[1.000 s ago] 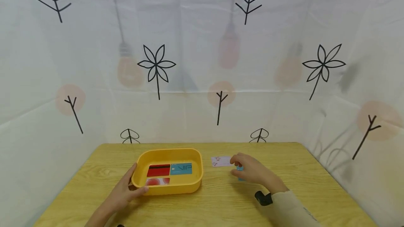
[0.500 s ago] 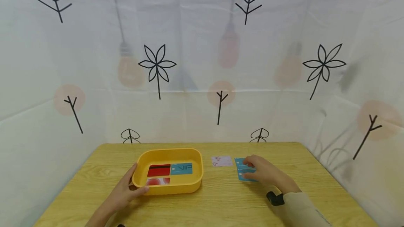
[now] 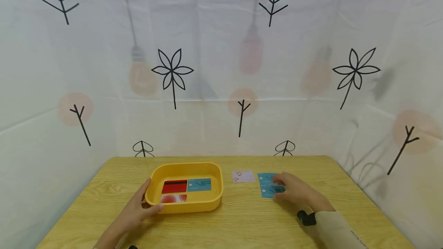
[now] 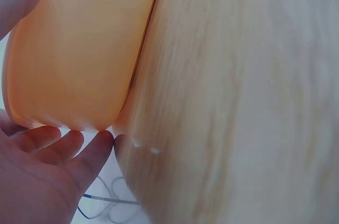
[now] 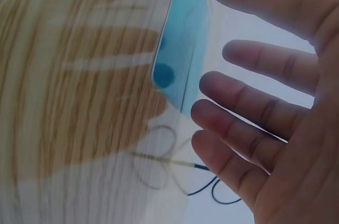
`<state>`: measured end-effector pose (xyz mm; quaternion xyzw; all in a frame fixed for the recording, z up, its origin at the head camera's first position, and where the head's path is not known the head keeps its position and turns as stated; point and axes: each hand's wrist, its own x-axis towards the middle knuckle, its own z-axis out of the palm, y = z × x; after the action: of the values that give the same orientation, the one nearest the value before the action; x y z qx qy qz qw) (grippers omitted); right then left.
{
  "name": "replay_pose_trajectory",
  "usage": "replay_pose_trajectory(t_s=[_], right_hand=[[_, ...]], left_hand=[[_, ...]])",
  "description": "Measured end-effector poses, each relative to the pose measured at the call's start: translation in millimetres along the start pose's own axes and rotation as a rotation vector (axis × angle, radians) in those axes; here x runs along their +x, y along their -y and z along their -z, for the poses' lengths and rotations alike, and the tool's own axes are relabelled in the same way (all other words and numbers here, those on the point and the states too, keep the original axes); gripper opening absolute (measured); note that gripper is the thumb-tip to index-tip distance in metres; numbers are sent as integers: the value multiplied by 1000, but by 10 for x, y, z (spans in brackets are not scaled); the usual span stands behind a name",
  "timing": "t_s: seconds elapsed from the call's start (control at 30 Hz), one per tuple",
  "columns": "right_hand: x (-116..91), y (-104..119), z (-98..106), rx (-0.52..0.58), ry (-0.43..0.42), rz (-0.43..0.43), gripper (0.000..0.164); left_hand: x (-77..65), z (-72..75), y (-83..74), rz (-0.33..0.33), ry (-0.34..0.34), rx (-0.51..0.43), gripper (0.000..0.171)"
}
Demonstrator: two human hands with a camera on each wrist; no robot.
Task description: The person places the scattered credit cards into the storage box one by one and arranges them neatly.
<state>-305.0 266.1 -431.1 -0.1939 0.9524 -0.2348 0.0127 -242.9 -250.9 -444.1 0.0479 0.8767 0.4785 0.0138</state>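
Note:
A yellow plastic tray (image 3: 187,206) stands on the left part of the table. My left hand (image 3: 135,207) grips its left end, thumb at the front wall and fingertips against the end wall, as the left wrist view shows too. Inside lie a red card (image 3: 174,186) with a dark stripe, a blue VIP card (image 3: 199,185) and a white card with red circles (image 3: 174,198). Over the right ends of two blue cards, one behind (image 3: 265,179) and one in front (image 3: 267,192), hovers my right hand (image 3: 298,193). Its fingers are spread and loosely bent, with nothing held between them.
A pale card with a reddish pattern (image 3: 243,176) lies between the tray and the blue cards. The wood-grain table (image 3: 228,226) reaches back to a white printed curtain (image 3: 214,126). Thin cables (image 5: 169,159) show past the table edge in the right wrist view.
My right hand has moved to the right, away from the pale card, uncovering the two blue cards. The left hand and the tray stay in place.

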Motion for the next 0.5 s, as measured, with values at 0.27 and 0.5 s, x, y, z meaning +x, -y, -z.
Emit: replay_pose_trajectory(t_s=[0.27,0.5], right_hand=[[-6,-71,-6,22,9,-46,46],[0,-105,-16,-6,12,11,43]], left_hand=[[7,-5,1,-4,-2,-7,102],[0,-2,12,-15,-3,-26,101]])
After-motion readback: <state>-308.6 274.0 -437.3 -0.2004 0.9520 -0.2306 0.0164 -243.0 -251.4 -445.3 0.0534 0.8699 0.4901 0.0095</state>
